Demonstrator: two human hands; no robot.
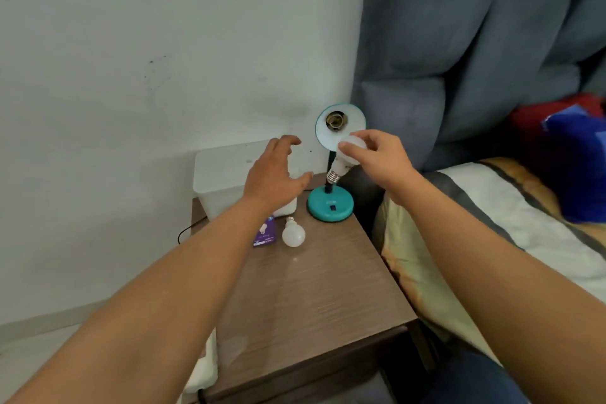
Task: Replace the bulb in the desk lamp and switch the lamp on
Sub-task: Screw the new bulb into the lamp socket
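A teal desk lamp stands at the back right of the bedside table, on a round base. Its shade faces me and the socket inside is empty. My right hand holds a white bulb just below the shade, the metal screw cap pointing down and left. My left hand hovers open to the left of the lamp, fingers spread, holding nothing. A second white bulb lies on the table in front of the lamp base.
A purple bulb carton lies beside the loose bulb. A white lidded box sits at the table's back left, against the wall. A black cable hangs off the left edge. A bed with a grey padded headboard borders the table on the right.
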